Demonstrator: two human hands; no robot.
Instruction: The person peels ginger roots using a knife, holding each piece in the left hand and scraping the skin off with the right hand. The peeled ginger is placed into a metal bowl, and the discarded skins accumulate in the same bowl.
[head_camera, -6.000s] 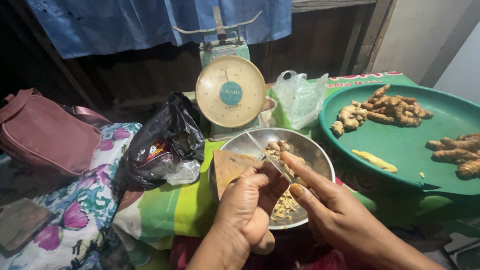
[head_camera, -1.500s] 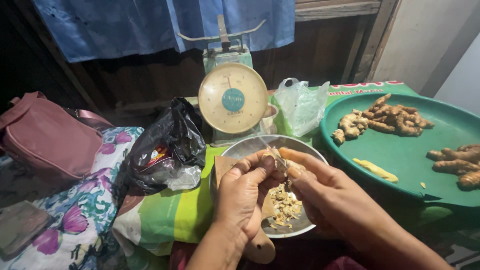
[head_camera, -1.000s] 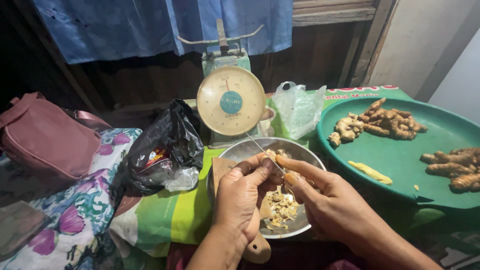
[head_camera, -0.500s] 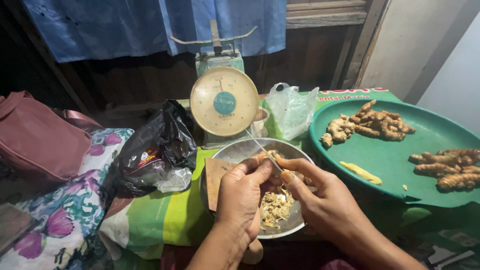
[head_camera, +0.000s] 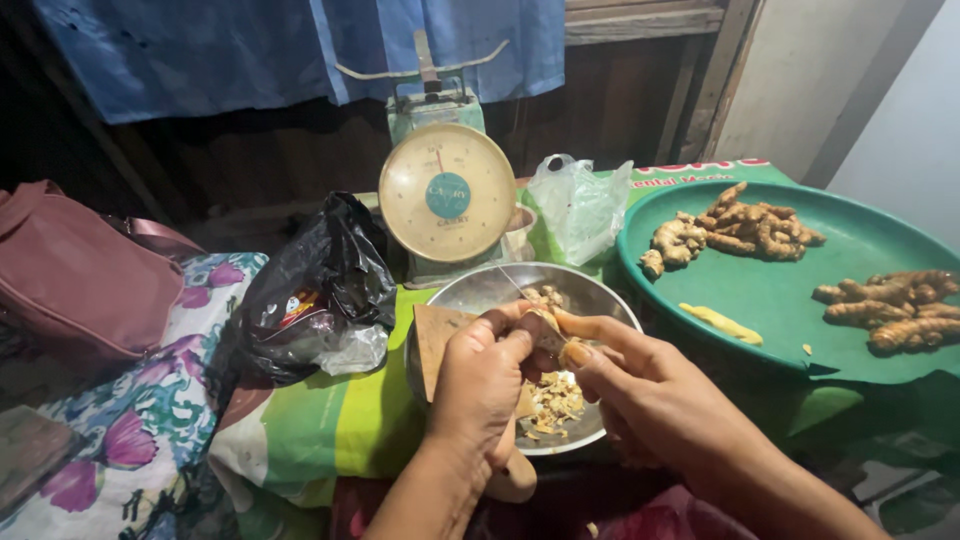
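1. A small root piece (head_camera: 548, 335) sits at centre frame, pinched between both hands above the steel bowl (head_camera: 470, 292).
2. The left hand (head_camera: 480, 385) grips it; the right hand (head_camera: 640, 385) closes on a thin knife (head_camera: 517, 288) — blade against the piece.
3. Peelings (head_camera: 552, 402) lie in the bowl.
4. Behind — a dial scale (head_camera: 446, 194); right, a green tray (head_camera: 800, 310) of roots (head_camera: 735, 225).

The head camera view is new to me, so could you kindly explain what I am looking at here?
The camera sits on a person's head and looks down at their two bare hands. The left hand and right hand meet over a metal bowl of peelings, gripping a small root piece; a thin knife blade pokes out above it, though which hand holds it I cannot tell. Behind stands a dial scale, beside it a black plastic bag and a clear bag. A green tray on the right carries unpeeled roots.
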